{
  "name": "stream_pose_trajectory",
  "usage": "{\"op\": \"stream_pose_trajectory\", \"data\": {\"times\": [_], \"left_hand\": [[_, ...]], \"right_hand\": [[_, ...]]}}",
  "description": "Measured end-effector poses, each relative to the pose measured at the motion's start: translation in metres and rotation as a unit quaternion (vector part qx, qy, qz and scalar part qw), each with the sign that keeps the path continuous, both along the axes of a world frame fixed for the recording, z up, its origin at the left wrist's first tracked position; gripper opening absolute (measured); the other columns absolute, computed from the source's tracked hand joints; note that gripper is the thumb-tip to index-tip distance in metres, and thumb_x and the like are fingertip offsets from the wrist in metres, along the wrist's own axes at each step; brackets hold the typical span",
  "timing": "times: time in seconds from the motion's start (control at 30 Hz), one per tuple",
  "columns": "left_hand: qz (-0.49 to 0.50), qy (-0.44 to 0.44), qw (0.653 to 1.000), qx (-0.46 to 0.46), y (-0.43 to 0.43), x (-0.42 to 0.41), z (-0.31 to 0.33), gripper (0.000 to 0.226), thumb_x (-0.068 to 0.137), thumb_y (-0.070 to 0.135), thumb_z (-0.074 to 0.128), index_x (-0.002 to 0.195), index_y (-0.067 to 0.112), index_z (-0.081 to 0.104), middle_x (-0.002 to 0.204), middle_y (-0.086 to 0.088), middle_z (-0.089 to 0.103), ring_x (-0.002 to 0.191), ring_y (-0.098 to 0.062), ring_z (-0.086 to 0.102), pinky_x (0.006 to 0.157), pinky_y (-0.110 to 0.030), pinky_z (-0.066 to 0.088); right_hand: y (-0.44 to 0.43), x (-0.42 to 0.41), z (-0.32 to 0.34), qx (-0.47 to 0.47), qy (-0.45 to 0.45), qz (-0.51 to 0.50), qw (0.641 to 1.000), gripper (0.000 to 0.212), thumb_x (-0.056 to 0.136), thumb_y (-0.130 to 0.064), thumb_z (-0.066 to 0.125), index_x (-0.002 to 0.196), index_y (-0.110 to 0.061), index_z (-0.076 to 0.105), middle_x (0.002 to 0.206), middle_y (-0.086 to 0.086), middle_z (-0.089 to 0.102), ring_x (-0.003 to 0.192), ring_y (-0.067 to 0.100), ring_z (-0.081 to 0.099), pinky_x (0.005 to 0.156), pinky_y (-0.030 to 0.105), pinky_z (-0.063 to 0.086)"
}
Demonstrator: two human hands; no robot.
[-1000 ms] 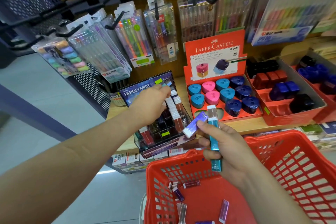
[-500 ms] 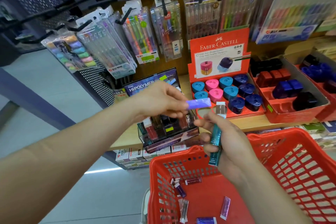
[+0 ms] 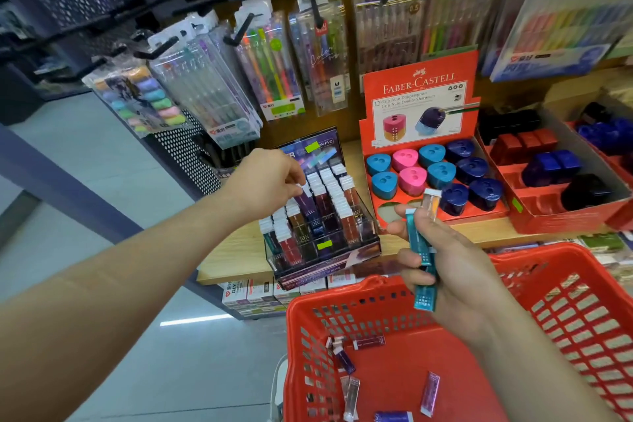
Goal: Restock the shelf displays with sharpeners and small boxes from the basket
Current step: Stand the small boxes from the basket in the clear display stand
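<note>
two hands are holding stock at once. the left hand (image 3: 270,181) is reaching over the clear display case (image 3: 342,250), its fingertips curling down and pinching the white-capped top of a purple box (image 3: 308,204), which is standing upright among the middle rows of the case. the right hand (image 3: 455,264) is hovering in front of the shelf edge and above the basket's far rim. its fingers are wrapping closely round a bundle of teal boxes (image 3: 422,250) held roughly upright, and an orange box (image 3: 432,205) is poking up above them near the fingertips. around the purple box, many more white-capped boxes in dark red, purple and teal are filling the case's compartments in stepped rows. the case is sitting on the wooden shelf (image 3: 236,250), just left of the red sharpener tray (image 3: 421,86), where blue, pink and navy sharpeners (image 3: 411,178) are lying in rows. a second red tray (image 3: 565,219) to the right is holding dark red, blue and black sharpeners. below the right hand, the red basket (image 3: 342,298) is carrying several loose boxes (image 3: 430,394), which are lying flat and scattered on its floor. pen packs (image 3: 274,62) are hanging from black hooks behind the shelf.
</note>
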State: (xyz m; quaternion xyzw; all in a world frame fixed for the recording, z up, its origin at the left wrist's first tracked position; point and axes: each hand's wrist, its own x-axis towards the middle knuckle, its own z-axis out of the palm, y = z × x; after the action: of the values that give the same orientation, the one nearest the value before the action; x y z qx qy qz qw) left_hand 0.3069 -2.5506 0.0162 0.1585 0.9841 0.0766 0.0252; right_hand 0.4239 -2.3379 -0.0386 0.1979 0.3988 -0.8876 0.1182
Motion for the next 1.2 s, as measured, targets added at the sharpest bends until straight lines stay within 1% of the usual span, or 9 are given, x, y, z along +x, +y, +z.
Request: {"op": "stream_pose_trajectory", "data": {"times": [0.17,0.3,0.37,0.47,0.63,0.83,0.97,1.1,1.2], "left_hand": [[-0.004,0.004,1.000,-0.004,0.001,-0.004,-0.005,0.018,0.089,0.019,0.068,0.106,0.016,0.072,0.099,0.000,0.073,0.090,-0.013,0.065,0.085,-0.024,0.048],[0.043,-0.018,0.997,0.064,-0.002,-0.008,0.003,0.017,0.086,0.014,0.071,0.102,0.019,0.073,0.089,0.007,0.065,0.083,-0.008,0.058,0.079,-0.021,0.045],[0.059,-0.038,0.991,0.110,-0.006,-0.009,0.010,0.010,0.083,0.017,0.073,0.091,0.023,0.073,0.084,0.007,0.065,0.080,-0.011,0.059,0.080,-0.028,0.051],[0.083,-0.102,0.977,0.170,-0.014,-0.010,0.021,0.008,0.083,0.016,0.073,0.084,0.024,0.074,0.090,-0.014,0.069,0.080,-0.024,0.061,0.082,-0.040,0.053],[0.094,-0.241,0.930,0.261,-0.019,-0.007,0.024,0.016,0.087,-0.004,0.063,0.090,0.009,0.073,0.084,-0.015,0.073,0.079,-0.019,0.072,0.074,-0.025,0.059],[0.055,-0.191,0.961,0.194,-0.017,-0.007,0.023,0.003,0.084,0.008,0.070,0.086,0.009,0.073,0.078,-0.007,0.074,0.076,-0.017,0.072,0.074,-0.028,0.059],[0.094,-0.155,0.959,0.218,-0.030,-0.010,0.026,0.016,0.083,0.002,0.071,0.097,0.009,0.065,0.079,-0.011,0.073,0.077,-0.024,0.073,0.077,-0.039,0.059],[0.117,-0.038,0.951,0.283,-0.022,-0.011,0.021,0.013,0.081,0.003,0.073,0.088,0.013,0.070,0.076,-0.003,0.072,0.064,-0.006,0.069,0.072,-0.021,0.059],[0.113,0.004,0.947,0.299,-0.005,-0.016,0.012,0.015,0.082,0.006,0.073,0.088,0.019,0.071,0.077,0.001,0.071,0.067,-0.005,0.068,0.072,-0.020,0.057]], "right_hand": [[-0.001,-0.001,-0.002,0.015,0.000,0.009,1.000,0.042,0.095,-0.033,0.052,0.124,-0.004,0.057,0.068,0.001,0.063,0.041,0.005,0.035,0.033,0.015,0.025],[-0.001,0.000,-0.003,0.012,-0.019,0.020,1.000,0.028,0.098,-0.026,0.051,0.110,-0.003,0.061,0.068,0.005,0.060,0.047,0.008,0.041,0.035,0.015,0.025],[-0.001,-0.001,-0.004,0.011,-0.027,0.029,0.999,0.025,0.099,-0.022,0.050,0.110,-0.002,0.059,0.068,0.006,0.060,0.049,0.009,0.045,0.035,0.016,0.026],[-0.002,-0.001,-0.006,0.014,-0.033,0.041,0.999,0.024,0.099,-0.020,0.051,0.110,0.000,0.058,0.069,0.007,0.061,0.052,0.010,0.047,0.035,0.017,0.027],[-0.005,0.001,-0.006,0.013,-0.031,0.058,0.998,0.025,0.099,-0.019,0.049,0.110,-0.004,0.065,0.069,0.007,0.060,0.052,0.010,0.047,0.036,0.017,0.027],[-0.006,0.000,-0.005,0.008,-0.032,0.066,0.997,0.022,0.097,-0.017,0.051,0.102,-0.003,0.067,0.073,0.008,0.059,0.053,0.010,0.049,0.036,0.017,0.029],[-0.009,0.001,-0.004,0.030,-0.019,0.076,0.996,0.021,0.098,-0.009,0.049,0.103,-0.001,0.067,0.076,0.011,0.067,0.054,0.012,0.054,0.034,0.016,0.032],[-0.012,0.003,-0.007,0.045,-0.009,0.081,0.996,0.018,0.099,-0.012,0.049,0.105,-0.003,0.063,0.068,0.006,0.064,0.046,0.008,0.046,0.033,0.014,0.027],[-0.010,0.003,-0.009,0.042,-0.010,0.073,0.996,0.018,0.100,-0.015,0.048,0.103,-0.004,0.062,0.065,0.006,0.062,0.045,0.008,0.042,0.033,0.015,0.026]]}}
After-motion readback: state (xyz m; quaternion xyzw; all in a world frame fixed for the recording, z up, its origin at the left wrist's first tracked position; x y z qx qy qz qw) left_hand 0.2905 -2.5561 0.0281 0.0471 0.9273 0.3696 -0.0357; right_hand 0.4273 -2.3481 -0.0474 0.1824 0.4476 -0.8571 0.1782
